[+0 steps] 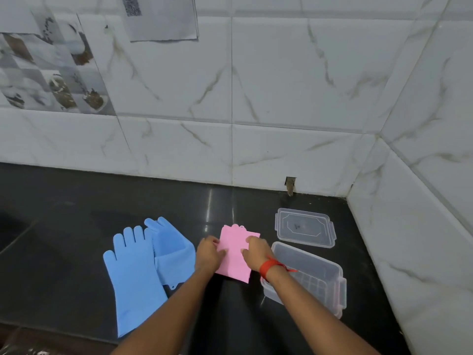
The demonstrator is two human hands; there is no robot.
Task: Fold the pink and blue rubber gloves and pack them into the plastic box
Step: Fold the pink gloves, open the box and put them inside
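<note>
A folded pink glove [234,248] lies on the black counter, its fingertips peeking out at the far end. My left hand [208,254] grips its left edge and my right hand [257,251] grips its right edge. Two blue gloves sit to the left: one [133,272] lies flat with fingers pointing away, the other [174,252] is partly folded beside it. The clear plastic box [320,275] stands open just right of my right wrist.
The box's clear lid [304,226] lies flat behind the box. White marble-tiled walls close off the back and right side, meeting in a corner. The black counter [64,239] stretches to the left.
</note>
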